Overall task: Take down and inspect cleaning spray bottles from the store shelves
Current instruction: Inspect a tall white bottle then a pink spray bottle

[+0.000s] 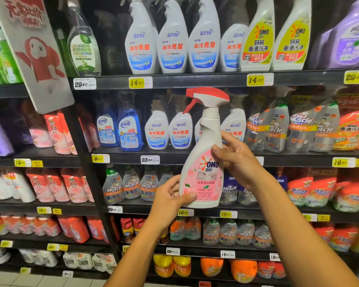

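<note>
Both hands' grip [170, 195] [238, 160] seemingly curled around pink spray bottle [203, 175]

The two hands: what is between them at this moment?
In the head view, the pink OMO spray bottle lies between them: the left hand grips its lower edge, the right hand its upper body.

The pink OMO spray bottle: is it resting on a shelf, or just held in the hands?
Apart. The head view shows the pink OMO bottle held up before the shelves, the left hand gripping its base and the right hand its side.
</note>
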Available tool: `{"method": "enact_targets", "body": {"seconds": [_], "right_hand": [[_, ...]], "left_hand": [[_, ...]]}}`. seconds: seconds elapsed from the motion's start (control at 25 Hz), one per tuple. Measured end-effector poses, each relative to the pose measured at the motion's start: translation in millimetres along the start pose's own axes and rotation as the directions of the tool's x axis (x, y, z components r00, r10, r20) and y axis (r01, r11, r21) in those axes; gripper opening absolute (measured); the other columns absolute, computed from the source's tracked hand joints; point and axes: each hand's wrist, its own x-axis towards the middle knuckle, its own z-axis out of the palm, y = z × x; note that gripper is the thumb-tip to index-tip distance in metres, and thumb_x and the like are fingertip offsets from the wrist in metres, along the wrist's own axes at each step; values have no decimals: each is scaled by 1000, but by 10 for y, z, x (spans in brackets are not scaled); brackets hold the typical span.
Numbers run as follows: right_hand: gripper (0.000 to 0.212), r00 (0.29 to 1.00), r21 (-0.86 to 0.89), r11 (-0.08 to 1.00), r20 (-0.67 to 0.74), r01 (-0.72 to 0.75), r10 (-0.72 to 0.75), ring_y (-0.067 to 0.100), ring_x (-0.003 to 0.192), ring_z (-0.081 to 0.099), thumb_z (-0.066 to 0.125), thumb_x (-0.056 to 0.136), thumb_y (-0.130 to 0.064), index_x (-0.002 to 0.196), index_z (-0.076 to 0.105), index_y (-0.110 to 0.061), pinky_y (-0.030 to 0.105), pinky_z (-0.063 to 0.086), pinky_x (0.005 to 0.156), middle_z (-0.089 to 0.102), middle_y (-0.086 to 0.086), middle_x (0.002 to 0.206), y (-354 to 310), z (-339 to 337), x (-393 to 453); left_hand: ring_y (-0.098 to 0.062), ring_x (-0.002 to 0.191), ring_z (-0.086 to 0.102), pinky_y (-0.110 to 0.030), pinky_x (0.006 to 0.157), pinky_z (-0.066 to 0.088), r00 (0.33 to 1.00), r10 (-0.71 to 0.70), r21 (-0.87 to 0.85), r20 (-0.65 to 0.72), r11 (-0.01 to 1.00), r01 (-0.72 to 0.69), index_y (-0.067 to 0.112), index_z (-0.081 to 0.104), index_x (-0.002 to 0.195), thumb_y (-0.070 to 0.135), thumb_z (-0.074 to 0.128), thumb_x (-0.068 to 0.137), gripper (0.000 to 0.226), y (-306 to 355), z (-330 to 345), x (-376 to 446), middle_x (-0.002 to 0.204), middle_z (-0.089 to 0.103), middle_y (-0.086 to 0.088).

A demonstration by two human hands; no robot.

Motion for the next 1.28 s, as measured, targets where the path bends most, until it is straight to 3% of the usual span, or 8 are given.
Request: {"method": "enact_targets", "body": {"seconds": [0.12,0.24,0.32,0.48,0.6,0.8,1.04,1.28], "right_hand": [[51,998,-83,995,16,56,-55,20,109,69,69,84,-28,133,58,-35,32,56,86,72,0,119,-83,65,-9],[43,992,-205,972,-18,115,-122,14,106,68,65,91,-32,130,56,-47,30,56,88,71,-7,117,-155,136,19],[36,992,-258,959,-19,118,-127,9,106,68,62,96,-33,127,56,-50,27,56,86,71,-10,115,-193,202,63],[23,991,-219,973,-99,72,-96,7,99,70,63,95,-33,118,61,-35,27,58,80,75,-9,105,-297,319,208],[23,996,-161,986,-79,33,-46,14,104,70,62,96,-30,119,63,-33,29,60,78,73,1,113,-343,361,279],[24,998,-112,993,-46,47,-52,19,108,69,59,97,-28,120,62,-31,37,59,83,73,4,116,-293,498,332],[31,999,-116,992,-6,45,-46,15,106,70,63,92,-34,122,62,-30,30,58,79,73,1,115,-270,707,394],[36,996,-148,986,48,78,-72,9,101,71,66,92,-25,128,62,-27,21,56,72,74,-5,111,-300,965,430]], "left_hand": [[-23,98,73,-26,74,59,997,28,13,-72,1000,-27,11,64,115,2,78,72,46,20,47,-21,103,76,-5],[-17,94,74,-23,72,58,985,80,49,-153,996,-73,13,65,118,-2,78,75,47,54,126,-21,100,77,3],[-10,91,73,-22,71,58,966,142,107,-215,987,-121,29,67,112,0,78,77,47,78,203,-31,97,76,13],[2,94,65,-27,72,58,857,406,523,-317,829,-200,45,61,118,32,80,78,46,117,361,-150,103,65,33],[3,105,59,-31,78,56,773,550,632,-316,730,-261,36,59,126,51,71,79,50,93,364,-215,114,57,33],[-6,107,59,-35,82,55,725,608,668,-324,689,-280,24,62,127,43,74,82,50,66,215,-235,116,61,14],[-10,106,62,-33,80,55,717,610,624,-337,715,-315,26,63,125,43,73,82,48,111,8,-280,114,62,16],[-4,108,62,-19,75,56,778,502,427,-379,840,-334,50,60,119,26,82,78,52,159,-266,-331,114,63,23]]}}
